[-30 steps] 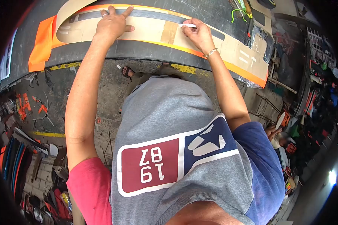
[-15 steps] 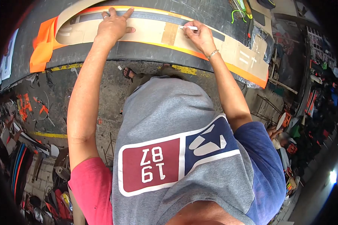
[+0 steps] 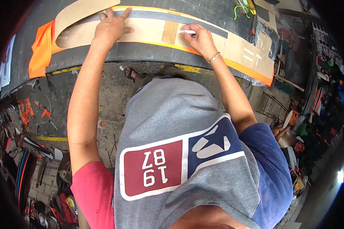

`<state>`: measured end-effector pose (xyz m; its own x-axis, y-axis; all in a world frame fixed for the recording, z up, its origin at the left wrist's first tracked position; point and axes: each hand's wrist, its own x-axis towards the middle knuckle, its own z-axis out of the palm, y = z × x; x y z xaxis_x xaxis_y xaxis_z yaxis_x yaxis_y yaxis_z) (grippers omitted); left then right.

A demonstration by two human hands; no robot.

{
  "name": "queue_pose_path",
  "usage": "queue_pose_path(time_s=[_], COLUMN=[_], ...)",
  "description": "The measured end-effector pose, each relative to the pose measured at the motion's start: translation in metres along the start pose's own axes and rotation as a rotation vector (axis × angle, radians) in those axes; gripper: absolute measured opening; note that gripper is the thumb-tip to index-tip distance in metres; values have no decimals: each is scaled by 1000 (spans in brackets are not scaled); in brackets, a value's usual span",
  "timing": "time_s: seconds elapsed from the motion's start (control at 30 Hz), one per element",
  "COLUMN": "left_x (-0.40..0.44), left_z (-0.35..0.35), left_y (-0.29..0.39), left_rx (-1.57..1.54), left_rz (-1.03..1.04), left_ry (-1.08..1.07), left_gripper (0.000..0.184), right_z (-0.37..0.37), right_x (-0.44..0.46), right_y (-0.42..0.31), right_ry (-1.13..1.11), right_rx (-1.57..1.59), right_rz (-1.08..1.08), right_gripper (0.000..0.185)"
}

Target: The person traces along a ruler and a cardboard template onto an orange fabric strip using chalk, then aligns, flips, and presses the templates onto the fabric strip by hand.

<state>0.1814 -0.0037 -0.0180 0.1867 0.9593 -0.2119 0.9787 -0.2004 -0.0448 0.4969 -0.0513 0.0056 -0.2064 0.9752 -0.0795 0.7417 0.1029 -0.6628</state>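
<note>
Far to the left of your left hand (image 3: 110,29), orange scraps (image 3: 26,110) litter the grey floor (image 3: 103,89), below the table's edge. Nearer that hand, orange cloth (image 3: 42,49) lies bunched on the dark, scuffed table (image 3: 149,52). Just beside it, the end of the long cardboard (image 3: 147,31) curls up. Your left hand is spread flat, fingers across the grey ruler (image 3: 160,16) and thumb on the cardboard, which runs beneath both your hands with orange showing along its edges. Between them, a brown band (image 3: 169,32) crosses it. Your right hand (image 3: 198,38) pinches a white pen (image 3: 187,32) at the ruler's lower edge; whether its tip touches, you cannot tell. Beyond that hand to the right lie crinkled clear plastic (image 3: 270,34) and a bright green cord (image 3: 241,11). Well past it, the room is cluttered and dim, with a bright light (image 3: 340,176) at the far right.
</note>
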Motion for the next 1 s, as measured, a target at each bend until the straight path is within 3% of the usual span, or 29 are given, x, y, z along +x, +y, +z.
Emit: queue_pose_path(time_s=[0.1, 0.2, 0.3, 0.47, 0.67, 1.0], left_x=[1, 1, 1, 1, 3, 2], left_z=[-15, -13, -12, -15, -7, -6], left_y=[3, 1, -1, 0, -5, -6], left_rx=[-31, -57, -54, -64, -84, -102], left_rz=[-5, 22, 28, 12, 35, 75], left_ry=[-134, -108, -101, -123, -62, -46], left_gripper=[83, 83, 84, 84, 84, 82], right_z=[-4, -5, -20, -55, -66, -38], right_x=[4, 8, -3, -23, -32, -14], right_y=[1, 25, 46, 88, 73, 44], right_ry=[-56, -132, 75, 164, 152, 111], right_rx=[-66, 169, 450, 328, 10, 47], right_rz=[39, 194, 222, 321, 182, 89], right_gripper=[23, 22, 18, 21, 22, 21])
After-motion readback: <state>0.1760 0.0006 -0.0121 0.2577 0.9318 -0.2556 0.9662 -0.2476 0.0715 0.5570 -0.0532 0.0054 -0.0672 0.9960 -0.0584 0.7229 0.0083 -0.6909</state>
